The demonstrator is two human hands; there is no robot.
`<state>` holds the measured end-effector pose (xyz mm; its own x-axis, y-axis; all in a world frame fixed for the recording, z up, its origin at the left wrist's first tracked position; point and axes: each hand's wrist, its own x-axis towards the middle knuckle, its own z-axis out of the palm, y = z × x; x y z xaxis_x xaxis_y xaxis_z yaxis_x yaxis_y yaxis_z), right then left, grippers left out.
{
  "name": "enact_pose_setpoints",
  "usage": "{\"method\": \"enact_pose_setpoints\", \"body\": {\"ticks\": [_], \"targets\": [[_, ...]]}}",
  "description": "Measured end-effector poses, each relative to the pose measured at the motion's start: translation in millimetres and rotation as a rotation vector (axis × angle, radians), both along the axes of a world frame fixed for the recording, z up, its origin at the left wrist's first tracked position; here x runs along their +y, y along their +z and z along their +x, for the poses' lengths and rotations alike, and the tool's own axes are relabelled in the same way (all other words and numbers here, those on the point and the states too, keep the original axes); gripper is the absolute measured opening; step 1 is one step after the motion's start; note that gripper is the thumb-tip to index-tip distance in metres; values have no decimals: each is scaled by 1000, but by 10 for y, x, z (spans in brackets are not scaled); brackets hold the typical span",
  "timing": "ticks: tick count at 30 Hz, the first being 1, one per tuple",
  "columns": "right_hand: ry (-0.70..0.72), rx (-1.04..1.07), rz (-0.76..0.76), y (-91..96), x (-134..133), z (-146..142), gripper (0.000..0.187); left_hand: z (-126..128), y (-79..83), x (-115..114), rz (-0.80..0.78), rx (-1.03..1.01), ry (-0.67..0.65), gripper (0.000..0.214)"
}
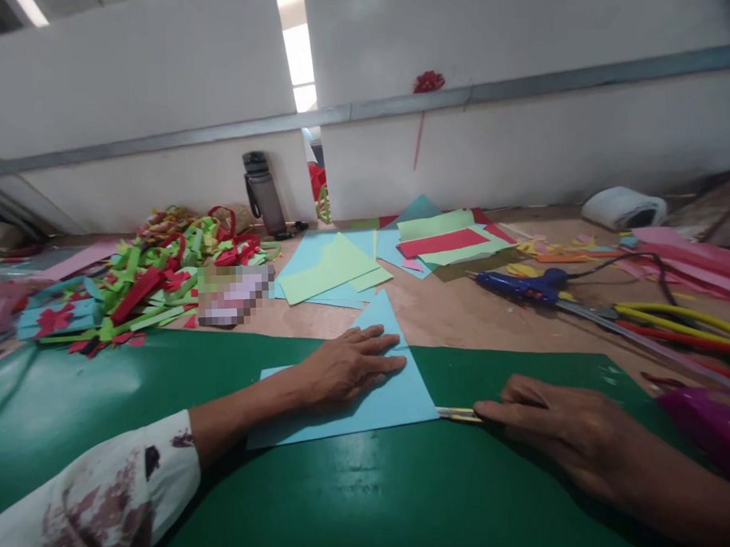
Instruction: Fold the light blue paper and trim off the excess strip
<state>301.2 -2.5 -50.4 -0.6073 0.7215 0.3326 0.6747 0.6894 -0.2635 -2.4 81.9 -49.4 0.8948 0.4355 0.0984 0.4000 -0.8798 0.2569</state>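
My left hand (349,363) lies flat with fingers stretched out on a light blue paper sheet (399,400), pressing it onto a green cutting mat (325,498). My right hand (555,426) is closed around a thin yellow-handled cutter (459,415) whose tip touches the sheet's right edge. The sheet is folded into a point toward the far side.
A heap of green, red and blue paper strips (143,281) sits at the left. Stacked coloured sheets (334,266) and red and green ones (441,240) lie behind. A blue glue gun (521,286), scissors, coloured sticks (678,326), a dark bottle (265,193) and a white roll (623,207) are around.
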Motion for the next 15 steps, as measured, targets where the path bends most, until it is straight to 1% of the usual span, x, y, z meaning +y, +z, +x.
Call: {"method": "enact_pose_setpoints", "body": {"ticks": [3, 6, 10, 15], "targets": [[48, -87, -99, 9, -29, 15, 31, -11, -35, 10, -5, -1, 4, 38], [23, -90, -144, 29, -45, 7, 31, -19, -71, 22, -18, -7, 12, 38], [20, -104, -151, 38, -54, -7, 33, -16, -83, 17, -24, 1, 17, 39], [20, -119, -183, 47, -70, 10, 34, -15, -48, 5, -28, 4, 28, 39]]}}
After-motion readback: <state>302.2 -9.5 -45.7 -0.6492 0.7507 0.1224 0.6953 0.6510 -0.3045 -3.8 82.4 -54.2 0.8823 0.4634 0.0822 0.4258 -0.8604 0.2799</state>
